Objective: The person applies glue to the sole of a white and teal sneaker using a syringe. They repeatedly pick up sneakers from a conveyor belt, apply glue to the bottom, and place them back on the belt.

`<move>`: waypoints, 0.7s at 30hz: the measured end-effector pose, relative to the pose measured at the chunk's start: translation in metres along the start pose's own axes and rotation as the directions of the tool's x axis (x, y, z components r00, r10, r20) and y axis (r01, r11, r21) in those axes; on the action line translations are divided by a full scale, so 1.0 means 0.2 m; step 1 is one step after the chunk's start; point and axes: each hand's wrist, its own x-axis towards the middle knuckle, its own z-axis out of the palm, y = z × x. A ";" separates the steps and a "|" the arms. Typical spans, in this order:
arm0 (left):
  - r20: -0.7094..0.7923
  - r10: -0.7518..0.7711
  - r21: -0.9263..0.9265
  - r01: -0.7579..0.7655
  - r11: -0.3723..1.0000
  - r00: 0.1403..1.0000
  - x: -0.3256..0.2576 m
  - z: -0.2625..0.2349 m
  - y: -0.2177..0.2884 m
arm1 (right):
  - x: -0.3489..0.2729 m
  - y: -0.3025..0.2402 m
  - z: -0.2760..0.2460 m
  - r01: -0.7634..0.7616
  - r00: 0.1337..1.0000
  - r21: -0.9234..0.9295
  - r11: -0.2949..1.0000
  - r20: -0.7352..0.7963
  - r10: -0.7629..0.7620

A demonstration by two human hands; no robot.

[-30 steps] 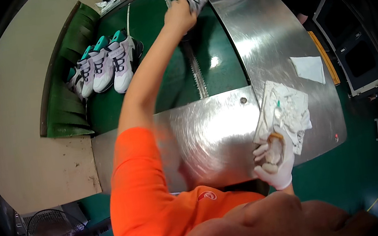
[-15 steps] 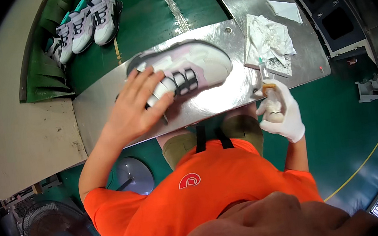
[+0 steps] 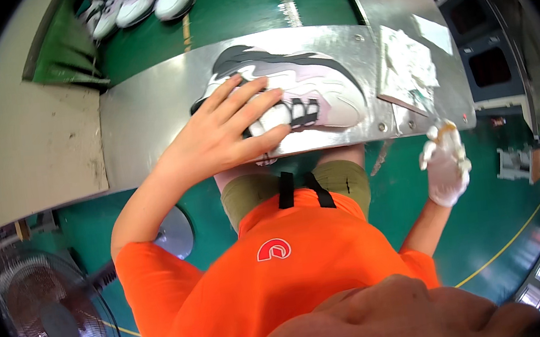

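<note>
A white and lilac sneaker (image 3: 332, 98) with black trim and black lace loops lies tilted on the metal tabletop (image 3: 145, 126), its toe to the right. My bare left hand (image 3: 225, 123) grips it over the upper, fingers spread on the far side and thumb on the near side. Off the table's right front edge is my right hand (image 3: 446, 165), in a white glove. Its fingers are closed round a syringe with an amber-coloured flange (image 3: 445, 128). The syringe's thin barrel points toward the table and is hard to make out.
Crumpled white cloth (image 3: 408, 66) lies on a flat pad right of the sneaker, near a white sheet (image 3: 433, 33). More sneakers (image 3: 141, 0) stand on the green belt (image 3: 232, 13) beyond. A cardboard panel (image 3: 34, 142) borders the left; a fan (image 3: 61, 325) stands lower left.
My view has shifted. The sneaker has turned slightly, its toe swinging nearer to me, with my left hand still on it. My right hand has moved right with the syringe.
</note>
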 end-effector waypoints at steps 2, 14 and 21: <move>-0.050 -0.031 0.003 0.031 1.000 0.998 -0.03 0.03 0.02 | 0.03 -0.01 0.11 0.026 0.985 -0.075 0.997 0.173 -0.013; -0.302 -0.099 0.014 0.109 0.994 0.948 -0.06 0.11 0.02 | 0.26 -0.12 0.37 -0.206 0.971 -0.633 0.746 -0.040 0.235; -0.284 -0.111 -0.009 0.114 0.993 0.952 -0.04 0.10 -0.01 | 0.42 -0.19 0.47 -0.377 0.887 -0.642 0.667 -0.042 0.460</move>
